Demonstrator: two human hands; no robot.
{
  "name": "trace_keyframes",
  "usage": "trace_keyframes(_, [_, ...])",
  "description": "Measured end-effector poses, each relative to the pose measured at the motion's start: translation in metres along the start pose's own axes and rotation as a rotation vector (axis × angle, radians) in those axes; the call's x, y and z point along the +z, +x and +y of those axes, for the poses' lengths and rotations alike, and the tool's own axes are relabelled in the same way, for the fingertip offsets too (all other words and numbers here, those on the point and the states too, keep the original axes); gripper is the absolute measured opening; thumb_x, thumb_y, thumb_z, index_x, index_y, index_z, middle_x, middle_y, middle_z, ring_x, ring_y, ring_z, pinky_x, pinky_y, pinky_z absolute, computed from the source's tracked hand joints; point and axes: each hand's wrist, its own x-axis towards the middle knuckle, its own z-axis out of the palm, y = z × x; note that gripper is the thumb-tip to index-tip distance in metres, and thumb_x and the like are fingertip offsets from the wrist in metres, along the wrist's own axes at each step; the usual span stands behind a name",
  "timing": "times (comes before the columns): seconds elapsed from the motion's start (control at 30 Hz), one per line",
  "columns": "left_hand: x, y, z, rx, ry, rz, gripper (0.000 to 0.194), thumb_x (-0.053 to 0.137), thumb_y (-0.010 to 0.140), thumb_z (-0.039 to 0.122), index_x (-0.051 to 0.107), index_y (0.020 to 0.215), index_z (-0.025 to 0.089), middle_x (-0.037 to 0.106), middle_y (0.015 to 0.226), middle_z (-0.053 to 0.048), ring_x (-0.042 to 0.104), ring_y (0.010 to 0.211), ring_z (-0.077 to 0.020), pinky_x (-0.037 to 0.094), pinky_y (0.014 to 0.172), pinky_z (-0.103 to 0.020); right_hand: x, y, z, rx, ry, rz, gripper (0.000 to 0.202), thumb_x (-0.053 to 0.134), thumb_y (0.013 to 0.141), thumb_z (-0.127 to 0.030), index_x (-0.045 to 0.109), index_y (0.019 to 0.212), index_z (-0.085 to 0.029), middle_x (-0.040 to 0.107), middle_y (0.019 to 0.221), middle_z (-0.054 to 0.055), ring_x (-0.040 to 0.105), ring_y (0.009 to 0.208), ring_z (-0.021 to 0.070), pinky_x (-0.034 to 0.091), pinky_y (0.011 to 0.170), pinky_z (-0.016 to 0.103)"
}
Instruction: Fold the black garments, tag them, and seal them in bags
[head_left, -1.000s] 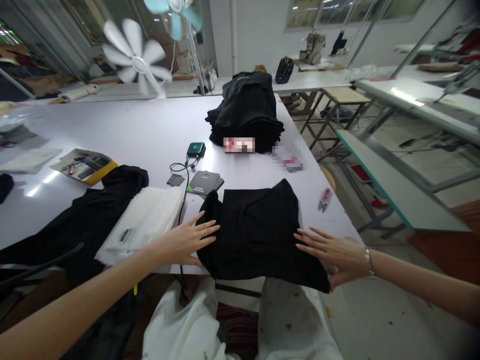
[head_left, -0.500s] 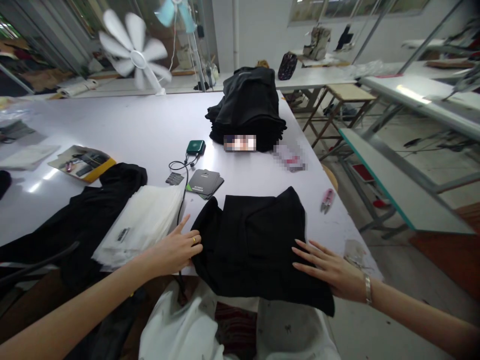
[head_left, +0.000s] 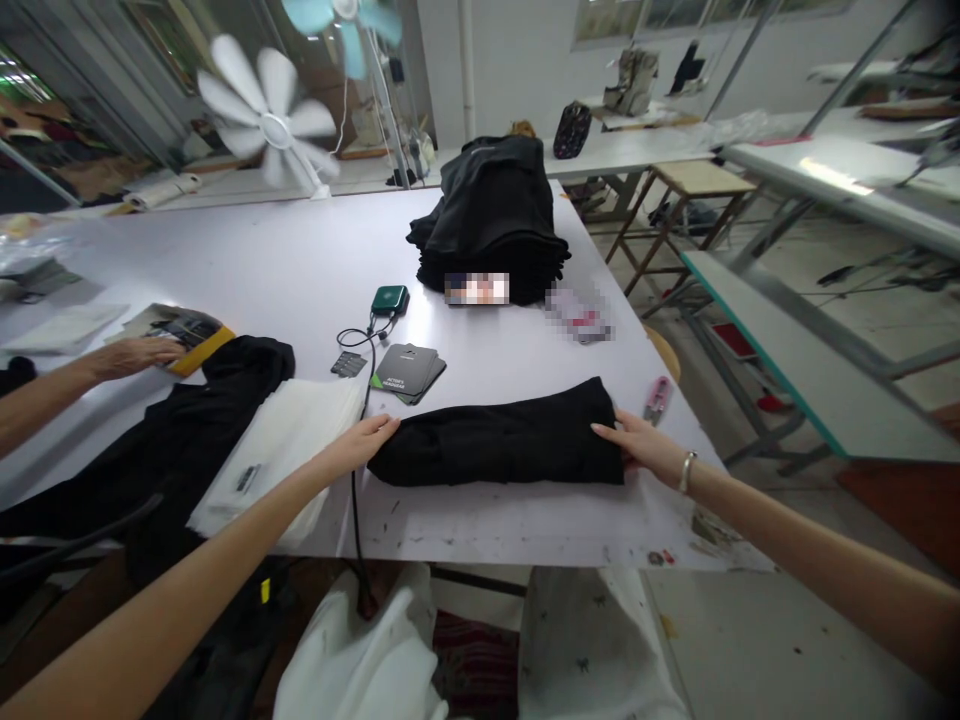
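A black cloth garment (head_left: 495, 445), folded into a long narrow strip, lies across the white table in front of me. My left hand (head_left: 369, 440) pinches its left end, fingertips at the upper corner. At the other end, my right hand (head_left: 639, 445) grips the edge, thumb on top and the other fingers partly hidden behind the cloth. Just beyond the right hand are pink thread snips (head_left: 658, 398). A stack of white plastic bags (head_left: 281, 455) is beside my left forearm, and dark printed cards (head_left: 409, 370) lie above the strip.
A tall pile of black garments (head_left: 491, 215) stands at the back of the table (head_left: 300, 250). A green device (head_left: 390, 299) with a cable sits mid-table. At left, another person's hand (head_left: 146, 353) touches a yellow-edged packet (head_left: 199, 350), near more black cloth (head_left: 172, 420).
The garment's near part has been folded away from me, making a narrower strip. Both my hands have moved up the table with it. Another person's hand has come in at left.
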Motion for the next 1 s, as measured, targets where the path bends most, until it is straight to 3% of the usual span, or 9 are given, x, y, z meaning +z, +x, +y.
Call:
trace_keyframes(0.17, [0.002, -0.009, -0.006, 0.005, -0.013, -0.082, 0.044, 0.043, 0.07, 0.059, 0.053, 0.074, 0.016, 0.052, 0.063, 0.001, 0.049, 0.064, -0.0154, 0.038, 0.057, -0.024, 0.0, -0.004, 0.001, -0.015, 0.004, -0.003, 0.046, 0.057, 0.073, -0.044, 0.043, 0.109, -0.019, 0.056, 0.058, -0.001, 0.055, 0.047, 0.0145, 0.046, 0.039, 0.026])
trace_keyframes(0.33, [0.0, -0.017, -0.012, -0.011, 0.07, -0.1, 0.044, 0.039, 0.074, 0.058, 0.054, 0.08, 0.017, 0.055, 0.065, 0.0, 0.051, 0.065, -0.0166, 0.039, 0.057, -0.025, -0.002, -0.007, 0.002, -0.046, 0.037, 0.034, 0.068, 0.063, 0.068, -0.042, 0.028, 0.122, -0.018, 0.048, 0.052, -0.007, 0.05, 0.045, 0.0122, 0.042, 0.038, 0.022])
trace_keyframes(0.43, [0.003, -0.014, -0.001, 0.014, 0.251, -0.009, 0.045, 0.036, 0.078, 0.055, 0.051, 0.097, 0.016, 0.058, 0.072, -0.002, 0.055, 0.068, -0.0182, 0.042, 0.06, -0.028, -0.005, -0.011, 0.006, -0.164, 0.009, 0.034, 0.084, 0.064, 0.067, -0.043, 0.015, 0.131, -0.021, 0.045, 0.055, -0.008, 0.048, 0.046, 0.0111, 0.041, 0.041, 0.021])
trace_keyframes(0.53, [0.024, -0.008, 0.031, 0.255, 0.497, 0.288, 0.044, 0.033, 0.084, 0.048, 0.046, 0.111, 0.015, 0.057, 0.1, -0.009, 0.053, 0.094, -0.0226, 0.04, 0.081, -0.035, -0.004, -0.02, 0.012, -0.284, -0.101, 0.066, 0.09, 0.064, 0.067, -0.044, 0.008, 0.133, -0.02, 0.045, 0.059, -0.007, 0.05, 0.05, 0.0124, 0.044, 0.046, 0.025])
trace_keyframes(0.57, [0.035, -0.007, 0.044, 0.369, 0.557, 0.323, 0.044, 0.032, 0.085, 0.047, 0.045, 0.113, 0.016, 0.053, 0.11, -0.01, 0.048, 0.104, -0.0233, 0.037, 0.088, -0.036, -0.003, -0.023, 0.013, -0.316, -0.133, 0.067, 0.09, 0.064, 0.067, -0.044, 0.008, 0.134, -0.02, 0.047, 0.062, -0.006, 0.051, 0.053, 0.0134, 0.046, 0.049, 0.026])
trace_keyframes(0.7, [0.088, -0.003, 0.08, 0.673, 0.685, 0.176, 0.054, 0.026, 0.085, 0.053, 0.033, 0.129, 0.021, 0.036, 0.135, -0.007, 0.028, 0.125, -0.0233, 0.025, 0.101, -0.042, 0.005, -0.035, 0.025, -0.454, -0.191, 0.124, 0.081, 0.059, 0.072, -0.042, 0.01, 0.134, -0.022, 0.052, 0.071, -0.002, 0.053, 0.06, 0.0143, 0.048, 0.057, 0.029])
trace_keyframes(0.83, [0.118, 0.003, 0.071, 0.663, 0.766, 0.075, 0.071, 0.019, 0.081, 0.063, 0.019, 0.136, 0.018, 0.025, 0.14, -0.012, 0.019, 0.129, -0.0281, 0.019, 0.1, -0.054, 0.005, -0.034, 0.037, -0.514, -0.263, 0.238, 0.07, 0.051, 0.078, -0.04, 0.013, 0.135, -0.022, 0.049, 0.073, -0.001, 0.048, 0.051, 0.0111, 0.047, 0.053, 0.027])
trace_keyframes(0.93, [0.12, 0.005, 0.06, 0.682, 0.793, 0.085, 0.073, 0.018, 0.08, 0.064, 0.021, 0.136, 0.017, 0.022, 0.141, -0.012, 0.016, 0.13, -0.0275, 0.016, 0.101, -0.054, 0.006, -0.034, 0.031, -0.557, -0.473, 0.31, 0.063, 0.044, 0.081, -0.035, 0.016, 0.135, -0.022, 0.05, 0.091, 0.006, 0.049, 0.052, 0.012, 0.049, 0.055, 0.032])
trace_keyframes(1.0, [0.117, 0.002, 0.059, 0.695, 0.803, 0.133, 0.072, 0.018, 0.081, 0.063, 0.022, 0.135, 0.015, 0.021, 0.142, -0.012, 0.014, 0.131, -0.0261, 0.016, 0.102, -0.053, 0.011, -0.044, 0.017, -0.666, -0.638, 0.412, 0.055, 0.042, 0.082, -0.032, 0.024, 0.133, -0.023, 0.046, 0.107, 0.012, 0.055, 0.069, 0.0181, 0.05, 0.068, 0.04])
